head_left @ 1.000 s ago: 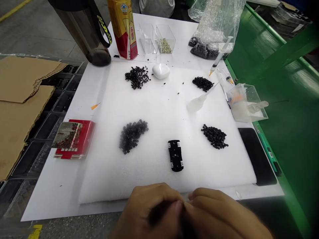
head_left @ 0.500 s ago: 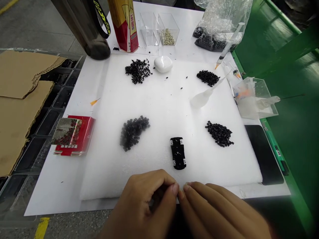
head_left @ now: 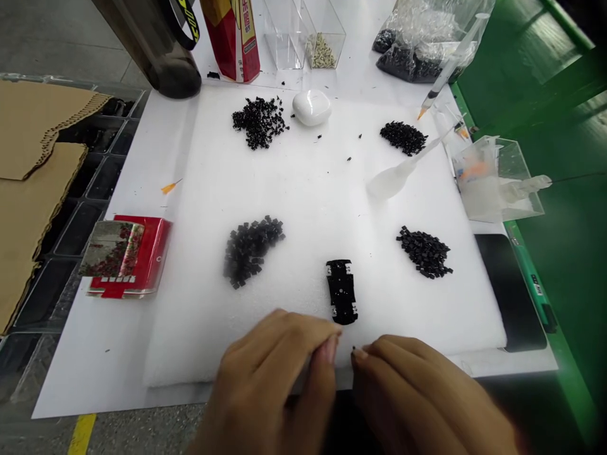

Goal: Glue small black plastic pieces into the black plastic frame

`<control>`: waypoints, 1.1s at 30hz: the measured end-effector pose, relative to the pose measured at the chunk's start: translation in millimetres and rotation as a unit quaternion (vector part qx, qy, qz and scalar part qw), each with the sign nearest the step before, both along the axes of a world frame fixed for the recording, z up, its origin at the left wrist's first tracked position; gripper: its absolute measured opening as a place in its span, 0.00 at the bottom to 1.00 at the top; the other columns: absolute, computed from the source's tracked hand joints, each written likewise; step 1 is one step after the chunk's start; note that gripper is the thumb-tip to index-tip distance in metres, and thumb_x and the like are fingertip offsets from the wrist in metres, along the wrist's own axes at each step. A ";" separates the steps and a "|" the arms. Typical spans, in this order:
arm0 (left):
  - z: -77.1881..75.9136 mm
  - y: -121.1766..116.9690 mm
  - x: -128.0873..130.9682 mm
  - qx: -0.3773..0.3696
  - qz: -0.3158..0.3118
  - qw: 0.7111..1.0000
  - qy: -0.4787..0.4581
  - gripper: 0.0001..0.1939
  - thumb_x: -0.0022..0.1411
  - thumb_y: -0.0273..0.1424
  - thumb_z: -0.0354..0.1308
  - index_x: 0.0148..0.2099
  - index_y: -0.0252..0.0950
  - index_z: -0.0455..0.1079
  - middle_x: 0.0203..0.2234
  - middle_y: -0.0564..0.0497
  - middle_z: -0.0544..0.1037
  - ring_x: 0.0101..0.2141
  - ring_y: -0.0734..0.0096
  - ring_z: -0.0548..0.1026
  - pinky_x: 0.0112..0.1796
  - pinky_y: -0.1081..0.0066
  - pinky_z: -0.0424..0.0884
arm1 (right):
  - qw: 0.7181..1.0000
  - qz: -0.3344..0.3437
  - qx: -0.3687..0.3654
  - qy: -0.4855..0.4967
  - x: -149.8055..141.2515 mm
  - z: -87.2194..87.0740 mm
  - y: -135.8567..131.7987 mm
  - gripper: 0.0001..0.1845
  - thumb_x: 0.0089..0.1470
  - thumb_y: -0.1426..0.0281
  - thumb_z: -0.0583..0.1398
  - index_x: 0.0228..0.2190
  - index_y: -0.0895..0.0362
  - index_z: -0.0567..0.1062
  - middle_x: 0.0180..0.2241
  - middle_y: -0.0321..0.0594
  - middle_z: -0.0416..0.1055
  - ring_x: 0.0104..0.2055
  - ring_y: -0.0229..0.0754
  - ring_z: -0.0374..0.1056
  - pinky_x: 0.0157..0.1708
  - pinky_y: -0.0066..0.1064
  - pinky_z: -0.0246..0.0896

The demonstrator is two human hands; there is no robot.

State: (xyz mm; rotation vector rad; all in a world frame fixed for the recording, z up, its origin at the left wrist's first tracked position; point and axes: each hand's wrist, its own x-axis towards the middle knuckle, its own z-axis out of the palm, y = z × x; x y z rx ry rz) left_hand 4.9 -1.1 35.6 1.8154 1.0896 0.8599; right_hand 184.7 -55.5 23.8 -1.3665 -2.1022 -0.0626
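Along the top of the head view stand two clear acrylic boxes (head_left: pixel 284 41), the right one holding small beige pieces (head_left: pixel 321 54). To their right, a crinkled plastic bag (head_left: pixel 427 31) holds black granules (head_left: pixel 403 63), and at the right edge a clear acrylic tub (head_left: pixel 497 180) holds orange-tipped bits and white plastic. A glass-like syringe (head_left: pixel 450 66) lies below the bag. Upper left are a red-and-yellow carton (head_left: pixel 232 38) and a dark tumbler (head_left: pixel 165 57).

A white foam pad (head_left: pixel 303 189) carries four heaps of small black pieces, a smooth white stone-like lump (head_left: pixel 312 107) and a soft dropper (head_left: pixel 393 180). Near its lower edge lies a flat black slotted plate (head_left: pixel 341 292), just beyond the hands.

At bottom centre the left hand (head_left: pixel 275 379) and right hand (head_left: pixel 417 392) curl inward, fingertips close but apart. A black speck (head_left: pixel 353 348) sits just by the right fingertips; the view is too poor to tell whether either hand grips anything.
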 end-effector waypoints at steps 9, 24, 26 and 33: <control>-27.5 3.1 4.0 0.152 -0.012 0.986 0.064 0.21 0.70 0.16 0.51 0.62 0.27 0.68 0.48 0.49 0.81 0.54 0.73 0.73 0.52 0.69 0.71 | 0.992 0.052 -0.116 0.023 2.4 -8.3 -1.2 0.14 0.65 0.83 0.55 0.51 0.73 0.74 0.41 0.54 0.75 0.42 0.47 0.70 0.38 0.37 0.73; -30.0 -7.4 6.2 0.210 0.054 0.973 0.075 0.13 0.64 0.14 0.56 0.43 0.30 0.79 0.46 0.46 0.83 0.50 0.66 0.78 0.50 0.64 0.76 | 0.993 0.050 -0.104 0.021 -0.6 -2.6 1.5 0.13 0.67 0.82 0.54 0.50 0.72 0.74 0.39 0.50 0.75 0.41 0.44 0.71 0.40 0.35 0.74; -30.2 -6.2 7.5 0.213 0.055 0.972 0.079 0.12 0.64 0.14 0.57 0.43 0.30 0.79 0.46 0.46 0.83 0.50 0.66 0.79 0.50 0.64 0.76 | 0.993 0.053 -0.101 0.021 -0.4 -3.7 3.9 0.13 0.67 0.82 0.53 0.49 0.72 0.74 0.38 0.49 0.75 0.40 0.43 0.71 0.39 0.34 0.74; -30.0 -4.6 7.8 0.220 0.044 0.971 0.081 0.13 0.64 0.15 0.57 0.44 0.32 0.79 0.46 0.48 0.83 0.50 0.65 0.79 0.49 0.64 0.76 | 0.996 0.027 -0.087 0.000 -5.8 -5.5 -2.2 0.14 0.65 0.83 0.54 0.49 0.72 0.74 0.40 0.52 0.76 0.43 0.47 0.73 0.39 0.37 0.77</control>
